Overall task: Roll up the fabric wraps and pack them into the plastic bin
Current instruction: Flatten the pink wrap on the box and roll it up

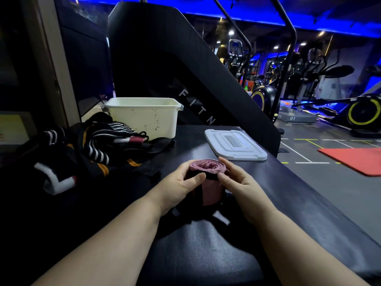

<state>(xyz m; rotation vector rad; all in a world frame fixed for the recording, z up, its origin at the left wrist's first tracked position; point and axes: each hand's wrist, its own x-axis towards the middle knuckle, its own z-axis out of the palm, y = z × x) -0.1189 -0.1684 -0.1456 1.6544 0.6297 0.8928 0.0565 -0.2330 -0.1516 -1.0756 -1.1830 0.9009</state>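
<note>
Head view: nearer the person than the plastic bin (144,120), both hands hold a pink wrap (206,167) above the bench (288,193). The left hand (181,180) and right hand (237,178) each curl round the coil from their own side, thumbs pressed on its near face, and a loose tail hangs below. The step in hand looks like rolling, nearly finished. Next, I judge, the tail must be wound in tightly and the roll carried forward and left into the bin, which stands open, its lid (235,145) lying to its right. A pile of unrolled wraps (99,141) lies just in front of the bin, to the left, waiting.
</note>
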